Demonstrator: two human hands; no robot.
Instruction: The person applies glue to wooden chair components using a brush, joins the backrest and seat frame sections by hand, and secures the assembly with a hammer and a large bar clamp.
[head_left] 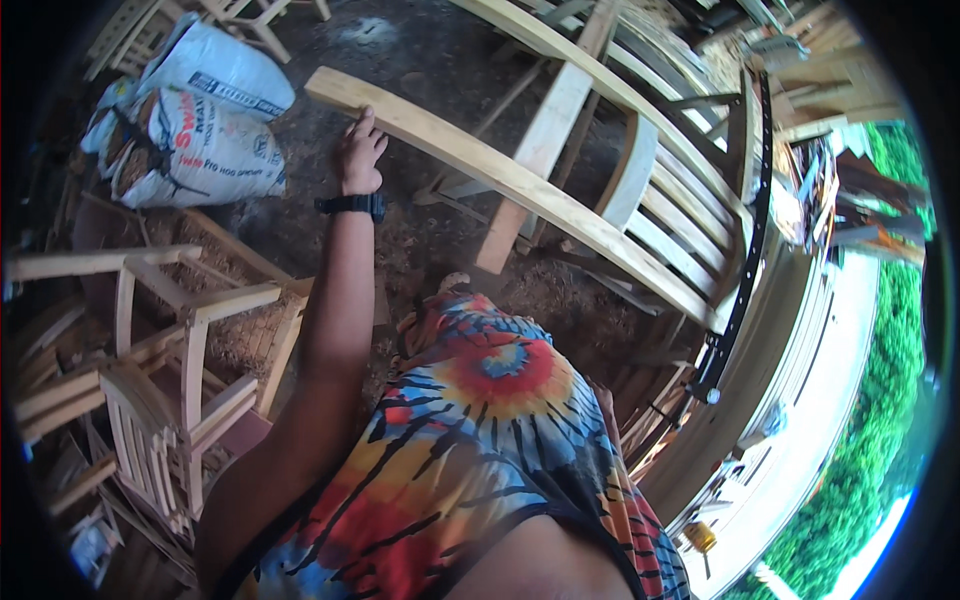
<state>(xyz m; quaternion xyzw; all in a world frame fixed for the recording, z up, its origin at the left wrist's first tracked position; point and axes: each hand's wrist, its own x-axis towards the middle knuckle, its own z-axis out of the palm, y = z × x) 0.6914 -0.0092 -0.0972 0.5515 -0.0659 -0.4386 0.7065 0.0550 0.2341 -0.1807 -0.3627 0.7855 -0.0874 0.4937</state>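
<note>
My left hand (362,158), with a dark watch on its wrist, reaches forward to a long pale wooden rail (455,145). One finger lies over the rail's near edge close to its left end, while the others are loosely bent and apart, not wrapped round it. The rail slants down to the right and forms the near side of a slatted wooden frame (680,200). A curved wooden piece (632,170) stands between the rails. Flat boards (548,130) cross beneath the frame. My right hand is out of sight, hidden beyond my tie-dyed top.
Stuffed white sacks (215,150) sit at the left back. Below them stand unfinished wooden chair frames (190,330). A long dark bar clamp (750,250) runs along the frame's right end. Beyond it is a pale ledge (790,440) with a yellow item (699,537). Shavings cover the floor.
</note>
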